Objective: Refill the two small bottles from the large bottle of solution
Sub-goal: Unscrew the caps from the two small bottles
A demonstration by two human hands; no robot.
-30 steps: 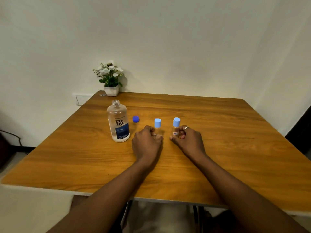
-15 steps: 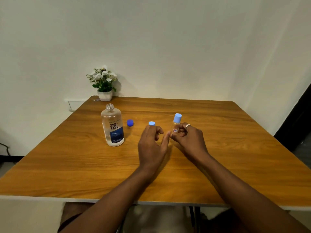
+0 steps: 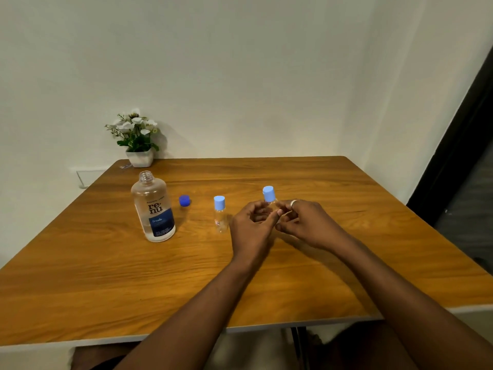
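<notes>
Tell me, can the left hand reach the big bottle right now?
Probably yes. The big bottle stands left of the left hand; only the standing small bottle lies between, and the hand could pass it on the near side.

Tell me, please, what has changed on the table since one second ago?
The left hand let go of the left small bottle, which now stands free, and moved right to the right small bottle; whether it grips it is unclear. The right hand lifted that bottle off the table. The large bottle, its blue cap and the flower pot stayed.
</notes>
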